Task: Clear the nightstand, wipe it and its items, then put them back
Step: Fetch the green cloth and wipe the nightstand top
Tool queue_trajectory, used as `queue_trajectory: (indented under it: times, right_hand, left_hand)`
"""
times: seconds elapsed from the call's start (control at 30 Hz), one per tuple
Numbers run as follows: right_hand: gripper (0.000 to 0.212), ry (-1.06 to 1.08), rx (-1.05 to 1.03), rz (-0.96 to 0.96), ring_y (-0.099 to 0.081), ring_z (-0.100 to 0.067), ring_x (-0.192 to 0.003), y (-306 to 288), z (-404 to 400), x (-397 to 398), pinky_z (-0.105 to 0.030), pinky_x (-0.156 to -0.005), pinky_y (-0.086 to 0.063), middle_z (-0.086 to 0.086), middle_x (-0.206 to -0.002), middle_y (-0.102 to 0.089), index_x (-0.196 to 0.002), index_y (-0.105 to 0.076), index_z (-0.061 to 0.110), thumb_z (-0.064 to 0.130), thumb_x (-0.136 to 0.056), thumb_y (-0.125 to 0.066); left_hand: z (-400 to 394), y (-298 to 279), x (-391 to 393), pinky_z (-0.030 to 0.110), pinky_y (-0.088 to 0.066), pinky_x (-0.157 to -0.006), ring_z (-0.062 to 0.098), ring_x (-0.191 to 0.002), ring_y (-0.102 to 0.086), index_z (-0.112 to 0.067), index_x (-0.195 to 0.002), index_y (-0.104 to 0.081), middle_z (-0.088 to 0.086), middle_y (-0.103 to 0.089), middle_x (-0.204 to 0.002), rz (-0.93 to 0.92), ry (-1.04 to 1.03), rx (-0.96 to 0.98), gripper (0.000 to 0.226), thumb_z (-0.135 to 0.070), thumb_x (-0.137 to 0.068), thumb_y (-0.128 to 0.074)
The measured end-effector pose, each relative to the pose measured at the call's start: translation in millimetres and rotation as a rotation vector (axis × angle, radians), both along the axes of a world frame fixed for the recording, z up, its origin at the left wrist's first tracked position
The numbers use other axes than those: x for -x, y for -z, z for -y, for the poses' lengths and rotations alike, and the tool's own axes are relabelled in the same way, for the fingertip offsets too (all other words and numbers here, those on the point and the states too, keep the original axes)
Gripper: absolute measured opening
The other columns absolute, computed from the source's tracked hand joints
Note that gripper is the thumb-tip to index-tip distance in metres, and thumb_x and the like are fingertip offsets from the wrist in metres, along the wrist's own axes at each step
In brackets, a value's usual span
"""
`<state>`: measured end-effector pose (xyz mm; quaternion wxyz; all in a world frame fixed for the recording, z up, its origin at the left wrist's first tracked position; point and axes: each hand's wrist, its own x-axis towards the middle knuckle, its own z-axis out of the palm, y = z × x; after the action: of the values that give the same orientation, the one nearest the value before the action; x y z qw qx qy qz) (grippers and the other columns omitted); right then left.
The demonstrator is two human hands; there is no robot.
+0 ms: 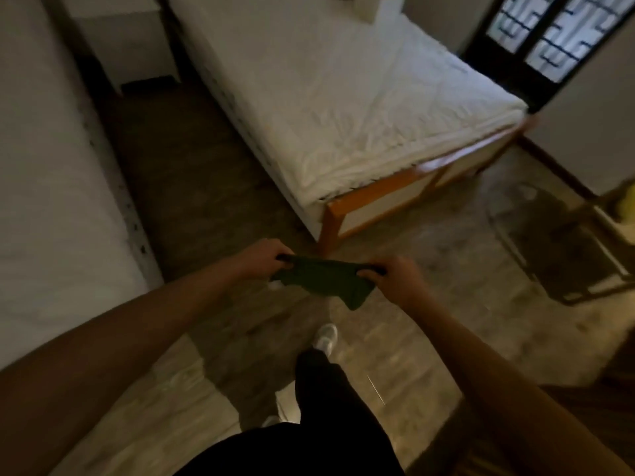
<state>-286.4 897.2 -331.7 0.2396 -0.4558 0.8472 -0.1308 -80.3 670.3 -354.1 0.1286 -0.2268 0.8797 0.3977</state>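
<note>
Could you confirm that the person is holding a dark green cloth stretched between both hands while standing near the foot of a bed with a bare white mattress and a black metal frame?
Not quite: the head view shows the bed has an orange wooden frame, not black metal. The rest holds: the left hand and right hand hold the dark green cloth between them.

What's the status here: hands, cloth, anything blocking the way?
Left hand and right hand each have a grip on one end of the dark green cloth, stretched between them. Nightstand not identifiable. Floor ahead open between the beds.
</note>
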Motion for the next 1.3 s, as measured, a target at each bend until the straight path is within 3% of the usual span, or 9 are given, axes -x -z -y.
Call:
queue_trajectory:
  times: [0.23, 0.37, 0.43, 0.57, 0.73, 0.87, 1.03, 1.17, 1.3]
  right_hand:
    - [0.023, -0.283, 0.052, 0.029, -0.068, -0.020, -0.094, 36.5, 176.2, 58.9, -0.031, -0.084, -0.051, -0.003, -0.105, -0.075, -0.116, -0.073, 0.020, 0.023, -0.095, -0.063]
    - [0.028, -0.372, 0.028, 0.038, -0.067, -0.021, -0.102, 40.1, 257.1, 90.5, -0.031, -0.087, -0.051, -0.002, -0.114, -0.073, -0.121, -0.071, 0.022, 0.021, -0.095, -0.061]
    - [0.026, -0.433, 0.037, 0.061, -0.068, -0.019, -0.101, 40.2, 303.8, 109.6, -0.032, -0.090, -0.053, -0.001, -0.114, -0.074, -0.120, -0.071, 0.023, 0.023, -0.095, -0.062]
    - [0.022, -0.475, 0.083, 0.098, -0.069, -0.011, -0.095, 35.5, 390.4, 133.3, -0.032, -0.090, -0.056, 0.004, -0.108, -0.076, -0.113, -0.075, 0.025, 0.033, -0.095, -0.064]
    - [0.022, -0.529, 0.092, 0.126, -0.069, -0.008, -0.084, 43.6, 491.1, 148.1, -0.025, -0.080, -0.056, 0.005, -0.094, -0.076, -0.105, -0.077, 0.023, 0.037, -0.089, -0.072]
    - [0.022, -0.564, 0.105, 0.129, -0.067, -0.007, -0.081, 53.3, 580.6, 153.9, -0.026, -0.079, -0.056, 0.005, -0.092, -0.075, -0.104, -0.076, 0.024, 0.037, -0.088, -0.073]
    - [0.020, -0.601, 0.075, 0.121, -0.066, -0.005, -0.082, 50.7, 699.2, 157.5, -0.025, -0.079, -0.056, 0.006, -0.093, -0.074, -0.104, -0.075, 0.023, 0.034, -0.088, -0.073]
    - [0.018, -0.652, 0.085, 0.097, -0.065, -0.006, -0.081, 38.3, 801.0, 165.7, -0.026, -0.079, -0.056, 0.006, -0.093, -0.074, -0.104, -0.075, 0.024, 0.033, -0.089, -0.072]
    - [0.019, -0.635, 0.129, 0.108, -0.063, -0.003, -0.078, 31.8, 888.6, 176.8, -0.010, -0.072, -0.046, 0.006, -0.095, -0.074, -0.106, -0.075, 0.022, 0.031, -0.090, -0.070]
  left_hand:
    - [117.1, 18.3, 3.4, 0.041, -0.055, -0.084, 0.027, -0.090, -0.071, -0.010, -0.115, -0.074, 0.013, -0.075, -0.099, -0.028, -0.284, -0.032, 0.025, -0.006, -0.094, -0.061]
    - [170.3, 18.4, 18.6, 0.031, -0.054, -0.077, 0.011, -0.079, -0.067, -0.018, -0.111, -0.075, -0.003, -0.071, -0.088, -0.015, -0.405, -0.011, 0.021, -0.014, -0.096, -0.060]
    - [195.5, 22.9, 23.3, 0.028, -0.052, -0.081, 0.007, -0.081, -0.065, -0.019, -0.116, -0.073, -0.004, -0.071, -0.093, -0.018, -0.476, 0.034, 0.024, -0.017, -0.097, -0.058]
    - [236.6, 27.8, 29.1, 0.037, -0.053, -0.094, 0.021, -0.098, -0.068, -0.017, -0.126, -0.068, 0.008, -0.073, -0.110, -0.030, -0.628, 0.114, 0.029, -0.017, -0.098, -0.058]
    - [296.6, 36.9, 30.3, 0.027, -0.051, -0.081, 0.011, -0.086, -0.066, -0.021, -0.113, -0.075, 0.003, -0.076, -0.099, -0.127, -0.857, 0.174, 0.023, -0.021, -0.091, -0.069]
    - [371.8, 46.2, 34.0, 0.032, -0.057, -0.080, 0.013, -0.081, -0.069, -0.022, -0.106, -0.077, 0.000, -0.077, -0.093, -0.124, -0.894, 0.218, 0.019, -0.027, -0.089, -0.072]
    - [478.6, 48.7, 45.2, 0.032, -0.052, -0.084, 0.021, -0.092, -0.067, -0.018, -0.115, -0.072, 0.003, -0.073, -0.102, -0.009, -0.845, 0.230, 0.024, -0.028, -0.093, -0.065]
    - [568.4, 39.0, 52.1, 0.034, -0.054, -0.080, 0.018, -0.084, -0.065, -0.020, -0.106, -0.072, -0.001, -0.069, -0.090, 0.008, -0.798, 0.202, 0.016, -0.026, -0.093, -0.065]
    - [657.9, 24.3, 61.6, 0.036, -0.056, -0.082, 0.013, -0.079, -0.063, -0.019, -0.103, -0.075, 0.000, -0.072, -0.091, 0.004, -0.819, 0.252, 0.017, -0.028, -0.092, -0.067]
